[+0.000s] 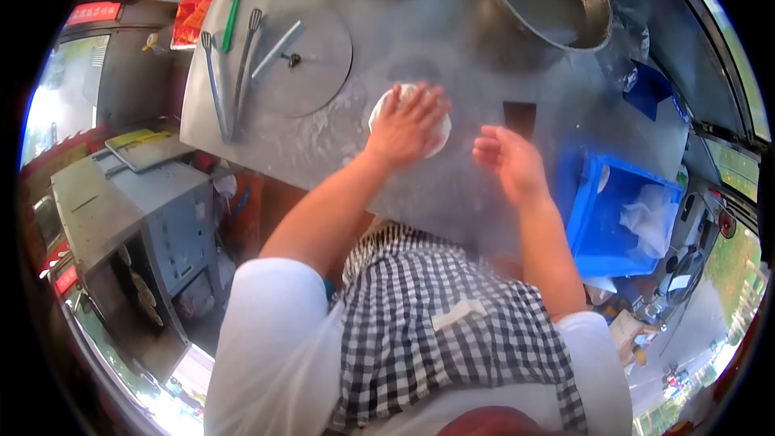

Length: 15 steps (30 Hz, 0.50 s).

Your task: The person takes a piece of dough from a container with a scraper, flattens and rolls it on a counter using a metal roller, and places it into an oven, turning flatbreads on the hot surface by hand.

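Note:
A round, flattened piece of white dough (442, 137) lies on the metal table (436, 194). My left hand (408, 125) rests flat on top of it with the fingers spread, hiding most of the dough. Just right of the dough, my right hand (515, 165) is held apart from it, fingers loosely bent and nothing in them. Beyond the right hand is a dark rectangular piece (519, 117) on the tabletop; I cannot make out what it is. White flour smears mark the surface left of the dough.
A round metal lid or plate (323, 64) lies left, near two long slotted utensils (244, 73) and a green-handled tool (232, 20). A large metal basin (553, 0) stands at the back right. A blue plastic crate (585, 218) holding clear plastic sits right.

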Available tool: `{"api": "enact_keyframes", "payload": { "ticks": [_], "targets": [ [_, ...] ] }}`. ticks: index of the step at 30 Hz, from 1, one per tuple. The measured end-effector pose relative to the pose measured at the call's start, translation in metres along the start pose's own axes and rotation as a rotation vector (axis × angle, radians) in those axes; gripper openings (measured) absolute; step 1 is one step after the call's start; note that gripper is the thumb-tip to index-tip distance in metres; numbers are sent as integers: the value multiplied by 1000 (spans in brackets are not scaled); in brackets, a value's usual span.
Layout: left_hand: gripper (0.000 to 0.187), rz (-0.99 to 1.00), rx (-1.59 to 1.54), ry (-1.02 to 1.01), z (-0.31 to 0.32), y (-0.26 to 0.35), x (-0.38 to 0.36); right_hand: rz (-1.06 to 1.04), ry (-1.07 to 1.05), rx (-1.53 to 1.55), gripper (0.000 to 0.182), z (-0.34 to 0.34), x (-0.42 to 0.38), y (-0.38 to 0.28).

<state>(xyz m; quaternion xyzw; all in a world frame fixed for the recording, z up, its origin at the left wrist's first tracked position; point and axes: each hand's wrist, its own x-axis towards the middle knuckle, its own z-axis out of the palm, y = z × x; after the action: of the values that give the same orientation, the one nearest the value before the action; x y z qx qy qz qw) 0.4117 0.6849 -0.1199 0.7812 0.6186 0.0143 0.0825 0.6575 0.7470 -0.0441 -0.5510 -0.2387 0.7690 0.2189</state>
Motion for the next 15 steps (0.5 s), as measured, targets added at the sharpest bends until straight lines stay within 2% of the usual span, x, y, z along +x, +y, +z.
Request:
{"api": "enact_keyframes", "payload": {
  "ticks": [3, 7, 8, 11, 12, 15],
  "targets": [
    [71, -13, -39, 24, -3, 11, -5, 3, -19, 29, 35, -4, 2, 0],
    [69, -20, -110, -64, -5, 15, -15, -28, -73, 2, 36, 4, 8, 0],
    [70, -3, -47, -38, 0, 14, -13, -25, -80, -2, 37, 6, 9, -1],
    [70, -126, -108, -81, -14, 11, -16, -14, -84, -63, 37, 19, 15, -5],
    [70, -211, -86, -83, 0, 5, -26, -25, -112, -62, 36, 26, 10, -9],
    [72, -165, -125, -6, -9, 0, -30, -17, -184, -31, 35, 41, 19, -5]
  ]
}}
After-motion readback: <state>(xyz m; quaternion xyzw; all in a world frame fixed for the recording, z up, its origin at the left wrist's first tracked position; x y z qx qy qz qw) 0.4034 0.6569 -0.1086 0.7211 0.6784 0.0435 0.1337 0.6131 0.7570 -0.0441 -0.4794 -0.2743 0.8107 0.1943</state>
